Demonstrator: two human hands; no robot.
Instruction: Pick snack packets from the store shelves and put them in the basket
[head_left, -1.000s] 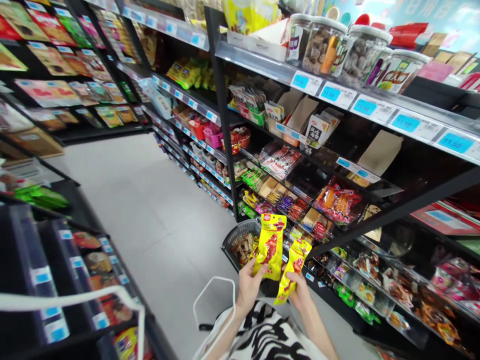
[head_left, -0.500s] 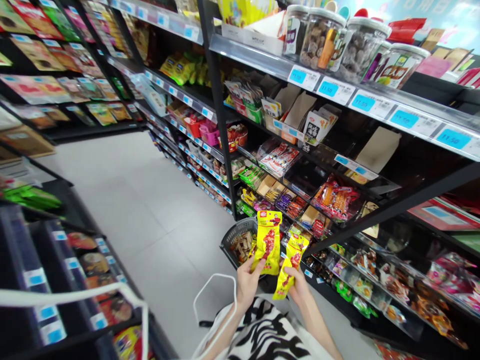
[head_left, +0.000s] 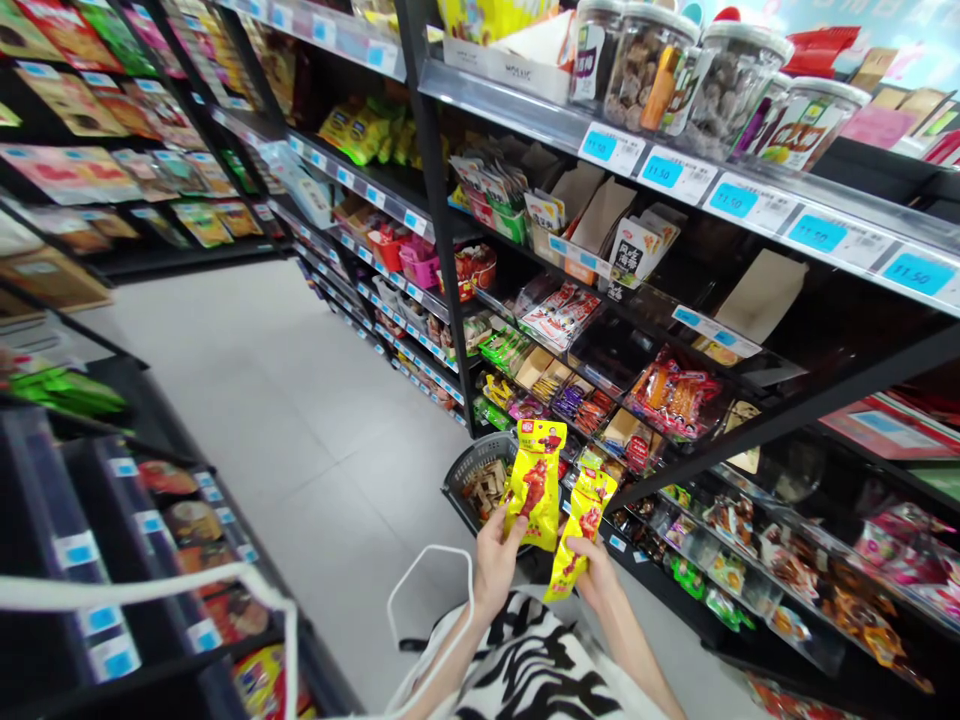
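My left hand (head_left: 497,556) is closed on a yellow snack packet (head_left: 538,478) with a reddish-brown food picture, its thumb pressed on the front. My right hand (head_left: 595,572) grips a second, narrower-looking yellow snack packet (head_left: 586,520), tilted to the right at its top. Both packets are held upright side by side, close together in front of my body. Just behind the left packet is a dark grey basket (head_left: 459,461) with brownish pieces in it; part of it is hidden by the packets and my hand.
Shelves with small wrapped snacks (head_left: 671,397) rise at the right, their price rail (head_left: 735,200) carrying clear jars (head_left: 731,85) above. A low display shelf (head_left: 142,500) lines the left. Grey tiled floor (head_left: 300,420) runs between. White cord-like loops (head_left: 390,600) cross the lower foreground.
Almost nothing differs. The view has shifted very slightly, and both hands keep hold of the same yellow packets in nearly the same place.
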